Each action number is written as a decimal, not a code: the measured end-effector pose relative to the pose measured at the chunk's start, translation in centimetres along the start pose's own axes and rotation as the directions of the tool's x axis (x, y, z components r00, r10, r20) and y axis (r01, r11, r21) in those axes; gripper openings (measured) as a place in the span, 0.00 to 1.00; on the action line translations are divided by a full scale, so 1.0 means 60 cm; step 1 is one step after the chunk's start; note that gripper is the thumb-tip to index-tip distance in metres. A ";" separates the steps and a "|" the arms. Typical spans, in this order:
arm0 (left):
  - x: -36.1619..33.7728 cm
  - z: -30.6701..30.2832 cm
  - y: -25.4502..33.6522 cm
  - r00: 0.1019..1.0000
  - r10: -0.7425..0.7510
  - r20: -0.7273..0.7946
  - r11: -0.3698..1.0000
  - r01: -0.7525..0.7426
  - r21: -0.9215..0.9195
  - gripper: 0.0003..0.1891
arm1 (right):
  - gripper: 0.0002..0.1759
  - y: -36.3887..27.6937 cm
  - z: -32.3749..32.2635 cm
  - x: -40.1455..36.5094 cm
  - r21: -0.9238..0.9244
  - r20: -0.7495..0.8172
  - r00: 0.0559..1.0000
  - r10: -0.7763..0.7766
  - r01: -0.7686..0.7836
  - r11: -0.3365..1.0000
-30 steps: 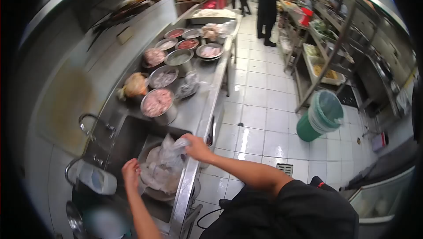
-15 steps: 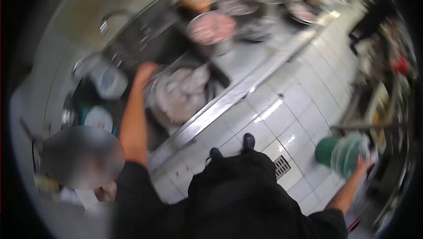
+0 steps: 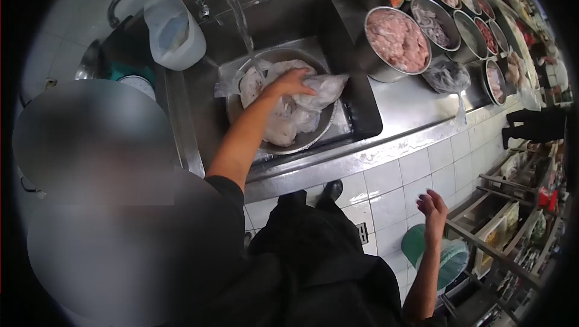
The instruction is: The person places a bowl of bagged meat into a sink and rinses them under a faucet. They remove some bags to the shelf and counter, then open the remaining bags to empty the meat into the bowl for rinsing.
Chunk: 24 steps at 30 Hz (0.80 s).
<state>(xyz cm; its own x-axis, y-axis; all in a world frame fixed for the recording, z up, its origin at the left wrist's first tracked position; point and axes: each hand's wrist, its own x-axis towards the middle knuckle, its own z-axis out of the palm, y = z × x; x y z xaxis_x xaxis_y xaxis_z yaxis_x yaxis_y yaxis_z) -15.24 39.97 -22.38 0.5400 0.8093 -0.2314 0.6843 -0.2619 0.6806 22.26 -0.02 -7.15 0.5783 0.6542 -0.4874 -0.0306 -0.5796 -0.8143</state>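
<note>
In the steel sink (image 3: 280, 22), a round metal bowl (image 3: 325, 132) holds several pale pieces of meat in clear plastic bags. My left hand (image 3: 292, 82) grasps a bagged piece (image 3: 325, 90) at the bowl's right side, with fingers and thumb bent over it. A stream of water (image 3: 238, 16) falls into the bowl from above. Over the floor at the lower right, my right hand (image 3: 432, 204) is raised with nothing in it, its fingers loosely bent and partly apart. Below it stands a green bucket (image 3: 413, 242) with a clear plastic liner.
Metal pots of meat, including one of pink minced meat (image 3: 398, 40), line the counter (image 3: 398, 101) right of the sink. A white plastic jug (image 3: 175, 34) stands left. Another person (image 3: 120, 236) is close at my left. A metal rack (image 3: 494, 248) stands at the right.
The view has turned and sharpened. My left hand has gone from the bowl's rim area onto a bagged piece. My right hand has come away from the bucket's plastic liner. Falling water now shows.
</note>
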 end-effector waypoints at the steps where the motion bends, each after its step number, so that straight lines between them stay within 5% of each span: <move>1: 0.003 0.010 0.008 0.998 0.006 0.061 0.999 -0.003 -0.046 0.41 | 0.18 -0.048 0.058 -0.011 -0.051 0.064 0.996 -0.062 0.065 0.997; 4: 0.028 0.030 -0.025 0.996 -0.083 0.028 0.980 0.087 -0.180 0.33 | 0.13 -0.155 0.212 -0.021 -0.008 0.266 0.950 -0.161 0.169 0.986; 7: 0.041 0.047 -0.083 0.991 -0.112 0.073 0.942 0.129 -0.311 0.21 | 0.11 -0.213 0.346 0.016 -0.295 0.372 0.838 -0.399 0.514 0.806; 8: 0.042 0.049 -0.100 0.989 -0.096 0.114 0.928 0.130 -0.349 0.18 | 0.11 -0.213 0.392 0.050 -0.244 0.395 0.781 -0.484 0.597 0.765; 13: 0.014 0.109 -0.108 0.942 -0.132 -0.308 0.978 0.073 -0.196 0.10 | 0.11 -0.206 0.579 0.219 -0.387 0.587 0.481 -0.651 0.873 0.296; 14: -0.009 0.099 -0.083 0.926 -0.093 -0.366 0.983 0.026 -0.184 0.11 | 0.12 -0.181 0.614 0.258 -0.513 0.590 0.586 -0.555 0.803 0.302; 15: -0.008 0.132 -0.105 0.918 -0.132 -0.373 0.960 0.025 -0.278 0.13 | 0.11 -0.182 0.634 0.270 -0.616 0.637 0.610 -0.470 0.770 0.165; 17: -0.031 0.111 -0.107 0.979 -0.188 -0.081 0.922 0.148 -0.357 0.13 | 0.14 -0.143 0.669 0.320 -0.697 0.665 0.655 -0.359 0.717 0.017; 18: -0.048 0.112 -0.116 0.983 -0.149 -0.109 0.868 0.077 -0.490 0.12 | 0.18 -0.163 0.657 0.290 -0.729 0.576 0.690 -0.439 0.676 0.107; 19: -0.059 0.118 -0.110 0.971 -0.172 -0.167 0.810 0.043 -0.585 0.12 | 0.20 -0.163 0.658 0.302 -0.773 0.582 0.764 -0.278 0.626 0.103; 20: -0.057 0.121 -0.115 0.962 -0.201 -0.185 0.880 0.094 -0.466 0.11 | 0.21 -0.168 0.662 0.311 -0.783 0.609 0.791 -0.061 0.612 0.116; 22: -0.054 0.123 -0.092 0.965 -0.230 -0.127 0.885 0.153 -0.439 0.08 | 0.20 -0.161 0.642 0.297 -0.783 0.611 0.774 -0.167 0.622 0.018; 24: -0.052 0.145 -0.083 0.948 -0.173 -0.268 0.937 0.074 -0.342 0.07 | 0.21 -0.148 0.634 0.291 -0.779 0.617 0.758 -0.210 0.626 -0.032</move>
<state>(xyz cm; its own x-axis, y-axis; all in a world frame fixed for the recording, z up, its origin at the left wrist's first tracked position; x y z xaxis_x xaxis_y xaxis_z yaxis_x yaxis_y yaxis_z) -16.07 34.19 -31.09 0.2623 0.9532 -0.1507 0.5131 -0.0055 0.8583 1.58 35.02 -20.42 -0.0586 0.9177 -0.3930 0.9982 0.0492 -0.0339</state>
